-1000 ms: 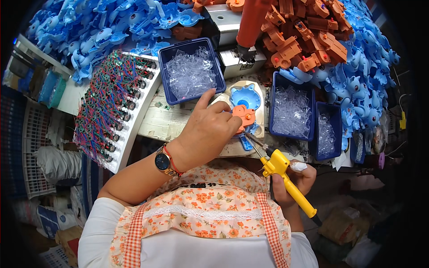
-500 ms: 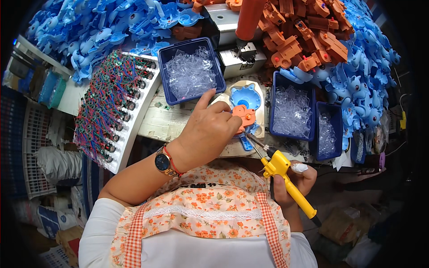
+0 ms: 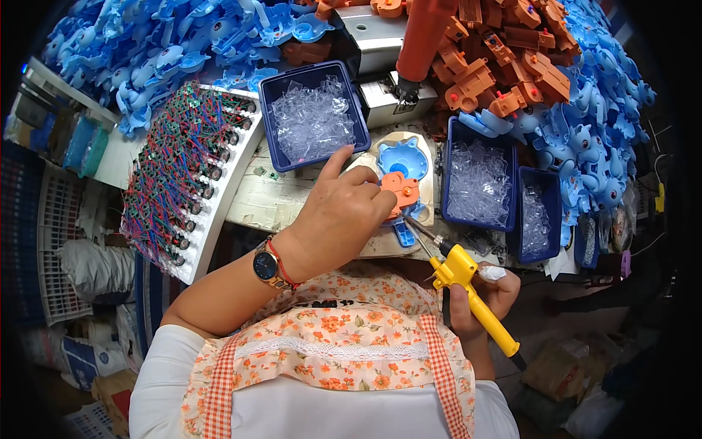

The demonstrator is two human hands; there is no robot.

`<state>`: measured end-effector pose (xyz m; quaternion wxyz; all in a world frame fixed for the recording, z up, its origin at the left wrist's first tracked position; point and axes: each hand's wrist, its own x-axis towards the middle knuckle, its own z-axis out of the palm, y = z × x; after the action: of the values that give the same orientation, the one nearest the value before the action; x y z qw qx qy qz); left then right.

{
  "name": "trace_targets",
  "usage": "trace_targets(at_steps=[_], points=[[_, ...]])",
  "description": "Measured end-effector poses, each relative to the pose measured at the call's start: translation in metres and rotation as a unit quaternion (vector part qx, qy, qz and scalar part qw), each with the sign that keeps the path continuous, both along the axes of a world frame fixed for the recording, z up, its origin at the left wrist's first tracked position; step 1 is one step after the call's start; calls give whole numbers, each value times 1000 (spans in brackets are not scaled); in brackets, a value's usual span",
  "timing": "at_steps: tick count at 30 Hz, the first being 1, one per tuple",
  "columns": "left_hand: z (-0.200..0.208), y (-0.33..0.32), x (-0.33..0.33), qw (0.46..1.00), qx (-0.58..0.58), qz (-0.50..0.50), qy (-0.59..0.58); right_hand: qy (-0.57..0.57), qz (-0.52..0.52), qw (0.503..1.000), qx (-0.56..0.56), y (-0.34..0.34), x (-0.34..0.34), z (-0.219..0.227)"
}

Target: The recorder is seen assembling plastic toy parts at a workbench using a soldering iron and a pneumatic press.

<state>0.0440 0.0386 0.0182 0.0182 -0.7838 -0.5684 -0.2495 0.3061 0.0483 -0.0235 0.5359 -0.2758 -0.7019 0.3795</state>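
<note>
My left hand (image 3: 338, 208) is closed with its fingertips on an orange plastic gear-box-like part (image 3: 398, 192), pressing it over a blue plastic shell (image 3: 403, 161). The shell lies in a cream-coloured holding block (image 3: 374, 143). In my right hand (image 3: 491, 289) is a yellow soldering gun (image 3: 468, 282), gripped by its handle. Its thin metal tip points up and left, at the lower edge of the orange part; whether it touches is too small to tell. One right fingertip wears a white wrap.
Blue bins of clear plastic pieces stand left (image 3: 311, 117) and right (image 3: 477, 183) of the block. A white foam tray (image 3: 219, 212) carries wired circuit parts. Behind are heaps of orange parts (image 3: 504, 58) and blue shells (image 3: 175, 51). A red power screwdriver (image 3: 424, 40) hangs over a metal fixture (image 3: 387, 102).
The soldering gun's tip has shifted very slightly right along the part's edge. The hanging red screwdriver has swung a little to the right. My left hand has stayed in place.
</note>
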Motion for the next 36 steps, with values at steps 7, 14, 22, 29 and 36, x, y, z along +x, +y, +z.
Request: trace_targets(at_steps=[7,14,22,29,36], points=[[0,-1,0,1000,-2,0,-1,4,-7,1000,-5,-1,2,-2],[1,-1,0,1000,-4,1,3,10,-4,1000,-18,-1,2,-2],[1,1,1,1000,2,0,9,56,-31,992,-106,9,9,2],[1,-2,0,999,3,-7,-34,245,-60,891,-377,30,13,14],[-2,-4,-2,1000,5,6,-27,303,-103,830,-458,36,25,7]])
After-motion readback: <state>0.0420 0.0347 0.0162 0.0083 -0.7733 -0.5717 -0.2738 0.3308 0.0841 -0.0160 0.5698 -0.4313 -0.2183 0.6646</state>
